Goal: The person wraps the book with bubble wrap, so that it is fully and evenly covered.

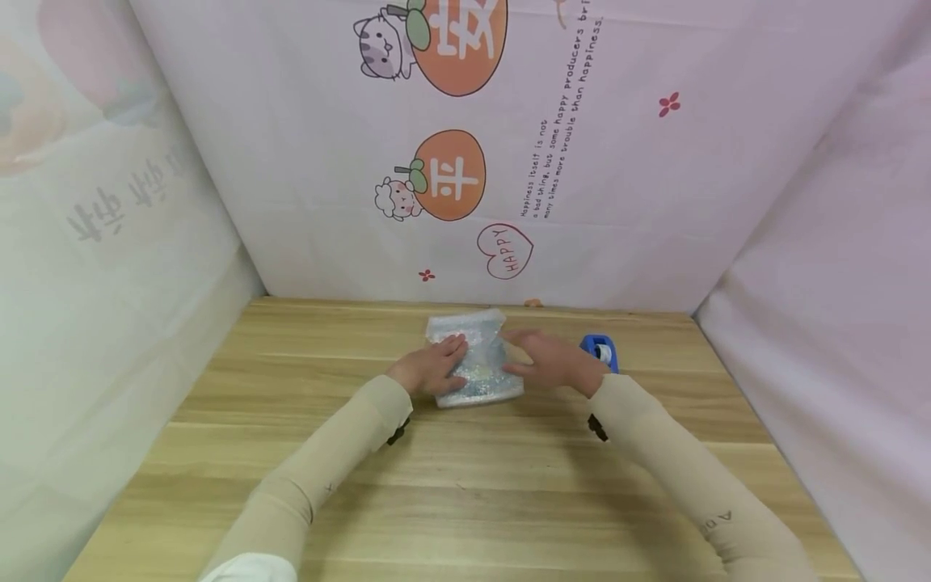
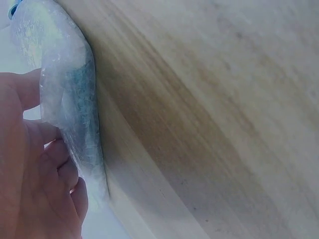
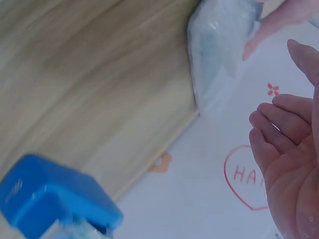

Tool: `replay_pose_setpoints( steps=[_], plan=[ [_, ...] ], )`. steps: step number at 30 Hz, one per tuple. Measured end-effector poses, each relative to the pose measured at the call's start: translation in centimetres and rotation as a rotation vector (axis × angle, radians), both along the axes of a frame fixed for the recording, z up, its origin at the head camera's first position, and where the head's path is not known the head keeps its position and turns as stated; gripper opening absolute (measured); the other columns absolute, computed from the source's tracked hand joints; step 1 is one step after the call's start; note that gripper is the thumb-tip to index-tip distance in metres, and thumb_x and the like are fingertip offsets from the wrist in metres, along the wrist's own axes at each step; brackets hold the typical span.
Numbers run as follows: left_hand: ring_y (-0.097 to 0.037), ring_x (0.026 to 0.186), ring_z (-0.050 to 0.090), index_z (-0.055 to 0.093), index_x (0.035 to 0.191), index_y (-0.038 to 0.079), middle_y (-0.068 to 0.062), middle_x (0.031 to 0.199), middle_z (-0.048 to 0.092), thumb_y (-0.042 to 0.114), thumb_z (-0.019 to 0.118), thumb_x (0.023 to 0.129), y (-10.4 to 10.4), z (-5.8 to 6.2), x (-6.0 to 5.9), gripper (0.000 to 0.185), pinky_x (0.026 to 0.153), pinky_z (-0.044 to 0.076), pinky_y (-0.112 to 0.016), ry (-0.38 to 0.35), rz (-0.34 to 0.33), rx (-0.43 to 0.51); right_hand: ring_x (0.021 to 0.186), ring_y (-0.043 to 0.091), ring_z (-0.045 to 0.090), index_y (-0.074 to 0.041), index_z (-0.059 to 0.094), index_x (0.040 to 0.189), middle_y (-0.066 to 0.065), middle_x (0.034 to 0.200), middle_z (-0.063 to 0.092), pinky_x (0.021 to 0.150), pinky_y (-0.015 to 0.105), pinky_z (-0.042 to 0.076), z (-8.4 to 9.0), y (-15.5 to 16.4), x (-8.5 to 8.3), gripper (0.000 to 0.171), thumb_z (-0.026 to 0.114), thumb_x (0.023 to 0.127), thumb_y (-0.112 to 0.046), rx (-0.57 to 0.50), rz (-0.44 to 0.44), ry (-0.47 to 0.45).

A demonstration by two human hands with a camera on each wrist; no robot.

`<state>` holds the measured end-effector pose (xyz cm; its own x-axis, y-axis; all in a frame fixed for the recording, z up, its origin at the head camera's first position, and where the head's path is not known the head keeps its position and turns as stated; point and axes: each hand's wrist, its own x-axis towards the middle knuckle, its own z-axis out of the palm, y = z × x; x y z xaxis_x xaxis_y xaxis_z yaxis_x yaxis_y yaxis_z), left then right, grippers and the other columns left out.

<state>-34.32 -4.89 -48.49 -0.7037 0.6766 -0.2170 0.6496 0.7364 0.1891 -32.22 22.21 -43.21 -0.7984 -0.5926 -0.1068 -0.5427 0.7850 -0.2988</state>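
A flat package in clear bubble wrap lies on the wooden table, with something bluish showing through the layers. My left hand rests on its left side, fingers extended across the wrap. From the left wrist view, the thumb and fingers of that hand touch the edge of the bubble wrap. On the package's right side hovers my right hand, slightly blurred, its fingers loosely extended. The right wrist view has that hand holding nothing and apart from the wrap.
A blue tape dispenser stands on the table just beyond my right wrist. White printed cloth hangs behind the table's back edge, and pale cloth walls flank both sides.
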Motion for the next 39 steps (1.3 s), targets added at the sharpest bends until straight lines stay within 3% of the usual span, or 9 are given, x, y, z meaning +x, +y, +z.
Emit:
replay_pose_setpoints(
  steps=[7, 14, 23, 28, 34, 39],
  plan=[
    [-0.034, 0.166, 0.013, 0.017, 0.168, 0.0, -0.018, 0.178, 0.012, 0.043, 0.045, 0.112, -0.1, 0.2, -0.1, 0.076, 0.136, 0.019, -0.045, -0.004, -0.012, -0.003, 0.144, 0.04, 0.055, 0.001, 0.051, 0.154, 0.023, 0.155, 0.057, 0.118, 0.055, 0.049, 2.0, 2.3, 1.6, 0.068, 0.069, 0.103, -0.04, -0.04, 0.031, 0.095],
    [-0.034, 0.166, 0.014, 0.019, 0.168, -0.001, -0.018, 0.178, 0.013, 0.043, 0.046, 0.112, -0.2, 0.3, 0.0, 0.076, 0.136, 0.019, -0.045, -0.014, 0.001, 0.007, 0.135, 0.044, 0.062, 0.007, 0.058, 0.146, 0.027, 0.145, 0.064, 0.113, 0.057, 0.052, 3.6, 4.1, 3.3, 0.063, 0.076, 0.099, -0.032, -0.05, 0.017, 0.195],
    [-0.035, 0.166, 0.013, 0.019, 0.167, -0.002, -0.019, 0.178, 0.013, 0.042, 0.045, 0.112, -0.2, 0.2, 0.0, 0.075, 0.137, 0.018, -0.048, -0.019, -0.015, 0.017, 0.131, 0.044, 0.064, 0.005, 0.063, 0.141, 0.025, 0.139, 0.068, 0.108, 0.061, 0.055, 4.6, 7.3, 4.9, 0.06, 0.075, 0.099, -0.036, -0.045, -0.115, 0.131],
    [-0.036, 0.166, 0.014, 0.02, 0.167, -0.003, -0.02, 0.177, 0.013, 0.04, 0.046, 0.112, -0.3, 0.1, 0.0, 0.074, 0.136, 0.019, -0.049, -0.025, -0.021, 0.025, 0.116, 0.038, 0.072, 0.002, 0.072, 0.125, 0.02, 0.124, 0.075, 0.097, 0.058, 0.061, 4.1, 9.5, 5.3, 0.043, 0.076, 0.099, -0.032, -0.108, -0.174, 0.089],
    [-0.035, 0.166, 0.013, 0.018, 0.167, -0.002, -0.019, 0.178, 0.012, 0.041, 0.045, 0.112, -0.3, 0.1, 0.0, 0.075, 0.136, 0.018, -0.05, -0.026, -0.02, 0.02, 0.116, 0.046, 0.071, 0.005, 0.073, 0.12, 0.029, 0.125, 0.073, 0.099, 0.063, 0.059, 3.2, 11.9, 5.4, 0.039, 0.076, 0.099, -0.027, -0.145, -0.252, 0.04],
    [-0.034, 0.167, 0.012, 0.019, 0.167, -0.002, -0.019, 0.178, 0.012, 0.042, 0.045, 0.112, -0.3, 0.0, -0.1, 0.075, 0.137, 0.018, -0.049, -0.024, -0.018, 0.025, 0.104, 0.036, 0.074, 0.004, 0.076, 0.114, 0.022, 0.113, 0.078, 0.092, 0.057, 0.062, 2.3, 13.6, 4.9, 0.033, 0.077, 0.097, -0.024, -0.158, -0.304, 0.031]
  ],
)
